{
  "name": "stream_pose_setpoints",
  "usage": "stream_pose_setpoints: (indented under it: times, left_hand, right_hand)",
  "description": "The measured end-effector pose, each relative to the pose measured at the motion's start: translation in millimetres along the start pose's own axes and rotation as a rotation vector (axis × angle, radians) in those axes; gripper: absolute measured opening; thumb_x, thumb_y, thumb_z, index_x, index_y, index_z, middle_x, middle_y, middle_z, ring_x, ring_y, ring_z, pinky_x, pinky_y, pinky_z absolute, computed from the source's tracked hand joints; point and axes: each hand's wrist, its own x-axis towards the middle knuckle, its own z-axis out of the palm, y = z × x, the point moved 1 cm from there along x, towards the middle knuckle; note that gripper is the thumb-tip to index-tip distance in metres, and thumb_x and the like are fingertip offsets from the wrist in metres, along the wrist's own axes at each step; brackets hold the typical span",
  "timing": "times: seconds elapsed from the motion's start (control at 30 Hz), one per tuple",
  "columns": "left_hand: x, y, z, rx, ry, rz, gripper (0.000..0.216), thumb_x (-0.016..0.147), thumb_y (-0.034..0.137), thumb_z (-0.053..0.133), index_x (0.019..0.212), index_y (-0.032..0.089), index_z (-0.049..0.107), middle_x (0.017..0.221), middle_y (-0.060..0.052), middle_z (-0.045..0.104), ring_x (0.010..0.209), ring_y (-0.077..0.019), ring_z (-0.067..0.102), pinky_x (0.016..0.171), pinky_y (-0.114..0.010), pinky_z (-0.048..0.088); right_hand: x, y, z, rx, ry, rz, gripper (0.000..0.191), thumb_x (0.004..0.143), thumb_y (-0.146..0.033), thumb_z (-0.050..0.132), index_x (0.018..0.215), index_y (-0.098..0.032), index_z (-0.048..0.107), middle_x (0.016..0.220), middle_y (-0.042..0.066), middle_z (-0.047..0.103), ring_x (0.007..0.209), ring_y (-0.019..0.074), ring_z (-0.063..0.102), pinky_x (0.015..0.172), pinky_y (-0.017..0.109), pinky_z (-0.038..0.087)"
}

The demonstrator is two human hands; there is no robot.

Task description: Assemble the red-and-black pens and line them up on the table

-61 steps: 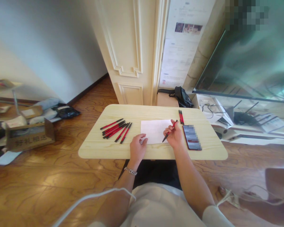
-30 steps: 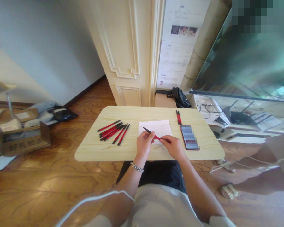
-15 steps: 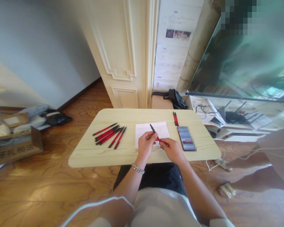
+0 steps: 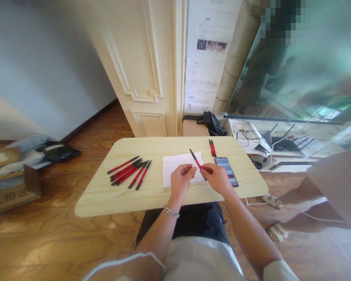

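Note:
My right hand [image 4: 219, 178] pinches a red and black pen [image 4: 195, 158] near its middle. The pen slants up and to the left over a white sheet of paper [image 4: 172, 169]. My left hand [image 4: 180, 179], with a bracelet on the wrist, has its fingers curled together just left of the pen. Whether they hold anything is hidden. Several more red and black pens [image 4: 128, 172] lie in a loose pile on the left of the pale wooden table [image 4: 105, 199]. Two other pens [image 4: 212, 147] lie at the far right, beyond a phone [image 4: 226, 171].
Another person's sleeve and arm [image 4: 336, 191] reach in at the right, with a white cable on the wood floor below. A black bag [image 4: 212, 121] sits behind the table by a cream door. A cardboard box [image 4: 8, 191] and clutter lie at the left.
My right hand lifted the pen off the paper and brought it to my left hand. The pen's tip swung from pointing left to pointing up. My view has tilted and shifted left.

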Motion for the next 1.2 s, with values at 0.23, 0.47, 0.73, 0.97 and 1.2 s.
stream_pose_setpoints:
  times: [0.23, 0.47, 0.73, 0.97, 1.2]
  left_hand:
    - [-9.8, -10.5, -31.4, 0.187, 0.043, 0.107, 0.031, 0.073, 0.041, 0.07, 0.094, 0.019, 0.067, 0.087, -0.007, 0.071, 0.079, -0.0184, 0.068, 0.074, -0.031, 0.055]
    - [-18.3, -21.0, -51.6, 0.312, 0.12, 0.101, 0.026, 0.074, 0.04, 0.069, 0.091, 0.021, 0.068, 0.084, -0.004, 0.072, 0.078, -0.0184, 0.068, 0.076, -0.031, 0.054]
    - [-21.2, -27.1, -55.8, 0.335, 0.132, 0.103, 0.028, 0.074, 0.041, 0.068, 0.091, 0.02, 0.068, 0.083, -0.005, 0.072, 0.076, -0.0184, 0.068, 0.074, -0.03, 0.055]
    - [-21.6, -27.8, -56.1, 0.364, 0.127, 0.12, 0.028, 0.076, 0.042, 0.067, 0.092, 0.019, 0.067, 0.084, -0.004, 0.072, 0.077, -0.0175, 0.068, 0.075, -0.03, 0.055]
    - [-22.4, -25.7, -54.9, 0.369, 0.138, 0.147, 0.029, 0.076, 0.042, 0.066, 0.091, 0.018, 0.068, 0.084, -0.005, 0.072, 0.077, -0.0177, 0.069, 0.076, -0.03, 0.055]
  right_hand:
    - [105.6, 70.0, -62.6, -0.39, 0.11, 0.377, 0.025, 0.074, -0.035, 0.064, 0.087, -0.017, 0.074, 0.07, 0.007, 0.071, 0.069, 0.019, 0.065, 0.064, 0.026, 0.044]
    - [146.5, 93.8, -67.3, -0.663, 0.003, 0.499, 0.024, 0.068, -0.028, 0.069, 0.081, -0.009, 0.074, 0.088, 0.021, 0.071, 0.087, 0.0276, 0.066, 0.069, 0.029, 0.047]
    - [151.2, 100.0, -56.3, -0.693, -0.045, 0.486, 0.027, 0.071, -0.032, 0.071, 0.085, -0.01, 0.074, 0.091, 0.02, 0.071, 0.093, 0.0263, 0.065, 0.074, 0.026, 0.046]
    - [148.7, 99.3, -52.3, -0.706, -0.064, 0.47, 0.027, 0.076, -0.037, 0.066, 0.088, -0.014, 0.076, 0.095, 0.017, 0.071, 0.095, 0.0263, 0.066, 0.077, 0.027, 0.045]
    - [146.2, 98.1, -50.8, -0.703, -0.058, 0.462, 0.028, 0.077, -0.039, 0.065, 0.089, -0.016, 0.076, 0.095, 0.017, 0.072, 0.093, 0.0255, 0.066, 0.074, 0.027, 0.045]
